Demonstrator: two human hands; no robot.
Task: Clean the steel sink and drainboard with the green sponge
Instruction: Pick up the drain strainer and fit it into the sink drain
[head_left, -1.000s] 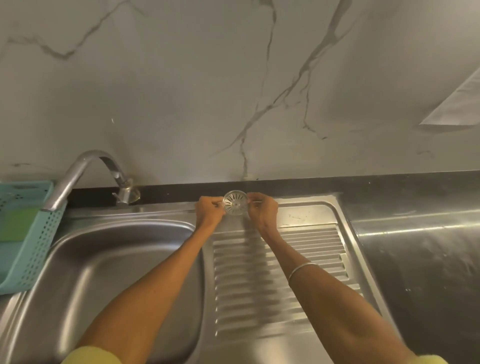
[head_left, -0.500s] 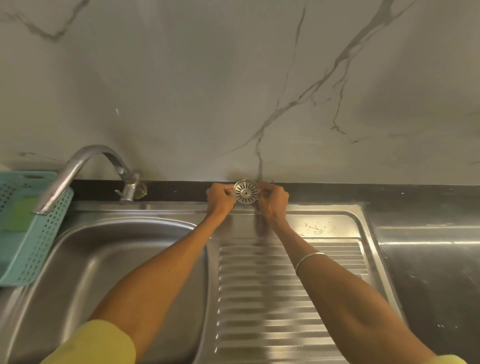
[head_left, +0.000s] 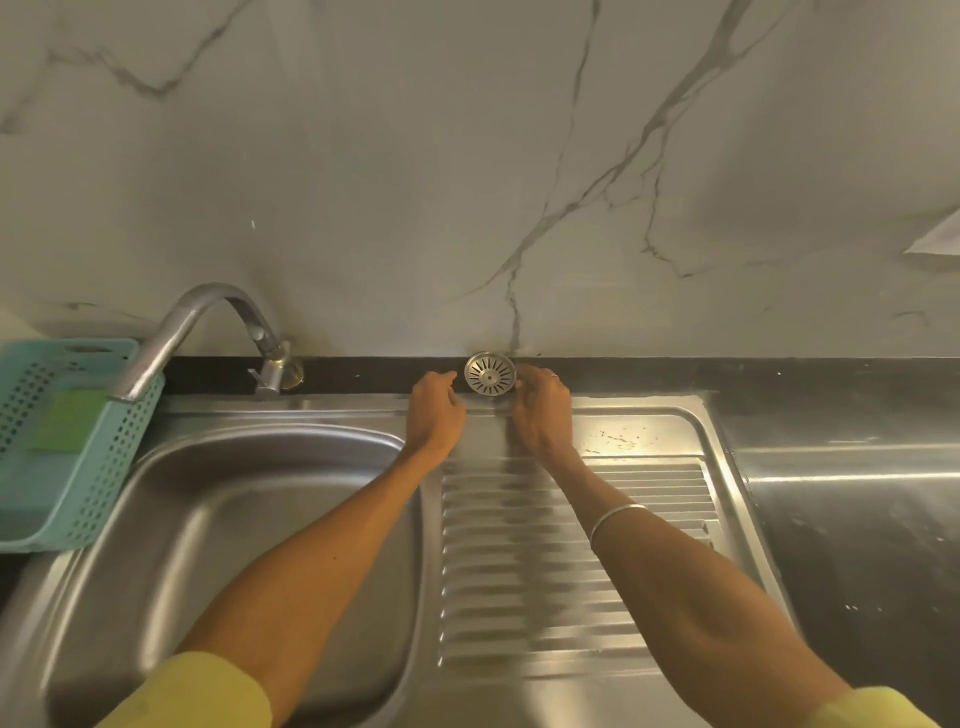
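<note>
Prep step, I reckoned: both hands, left hand (head_left: 436, 410) and right hand (head_left: 540, 410), pinched the drain strainer (head_left: 490, 374) upright on the back ledge (sink (head_left: 249, 519) untouched). Next needed fetching the green sponge (head_left: 65, 418) from the teal basket (head_left: 98, 483).

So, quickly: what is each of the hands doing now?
Left hand: fingers curled, off the round slotted steel drain strainer; holds nothing.
Right hand: cannot tell whether it grips the strainer's edge.
</note>
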